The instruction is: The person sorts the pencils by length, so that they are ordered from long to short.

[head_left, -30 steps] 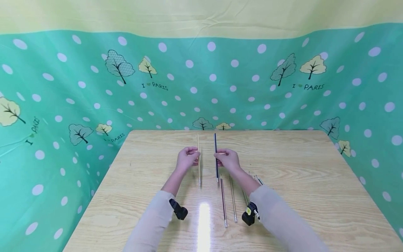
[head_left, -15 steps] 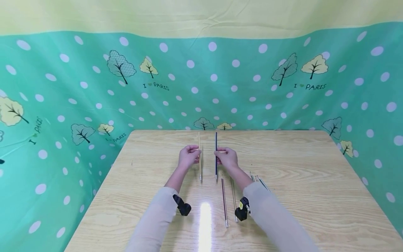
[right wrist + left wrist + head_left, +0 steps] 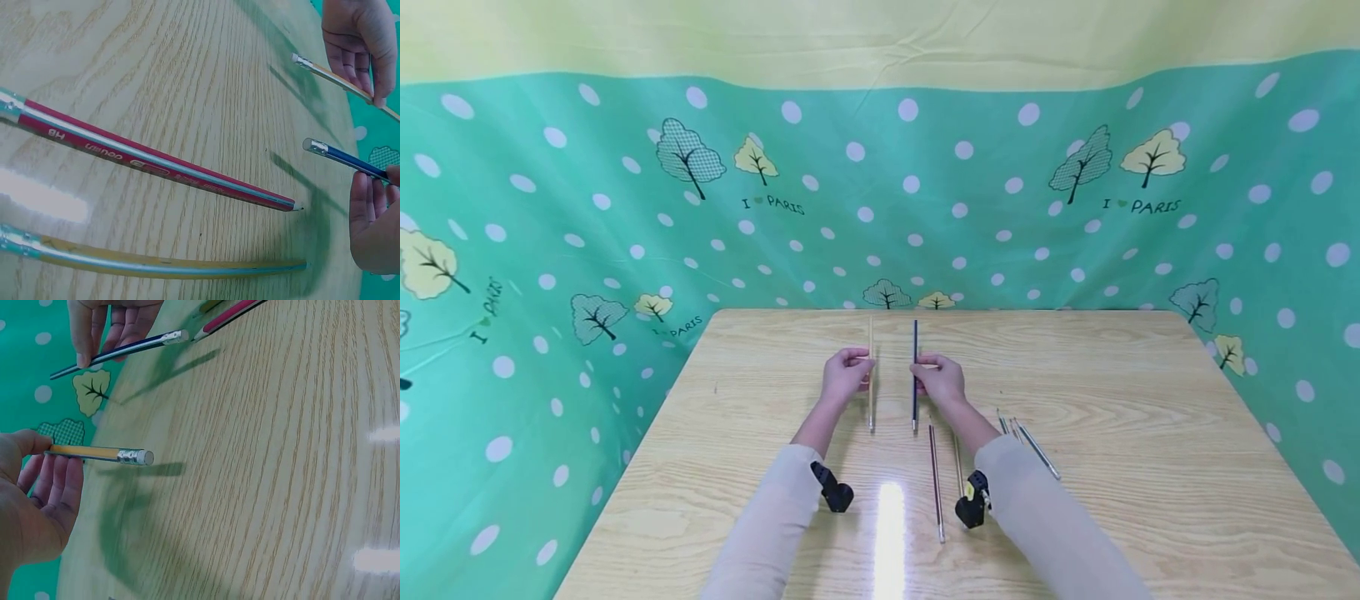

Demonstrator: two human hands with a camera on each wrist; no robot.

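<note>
My left hand (image 3: 844, 377) pinches a yellow pencil (image 3: 87, 452) between thumb and fingers, its white eraser end toward me. To the right, my right hand (image 3: 943, 380) pinches a dark blue pencil (image 3: 350, 160) the same way. Both pencils are raised, with their shadows falling on the wood in the wrist views. They point away from me, side by side with a gap between them. Nearer on the table lie a dark red pencil (image 3: 156, 159) and a yellow-gold pencil (image 3: 162, 261), the latter partly behind my right wrist in the head view.
Several more pencils (image 3: 1036, 450) lie beside my right forearm, partly covered by the sleeve. The wooden table (image 3: 1150, 400) meets a green dotted curtain (image 3: 820, 192) at its back and sides. A bright light reflection (image 3: 889, 533) shows at the front.
Both pencils stay pinched. The left hand has shifted slightly left, widening the gap between them. My right forearm has moved a little left, baring more of the pencils beside it.
</note>
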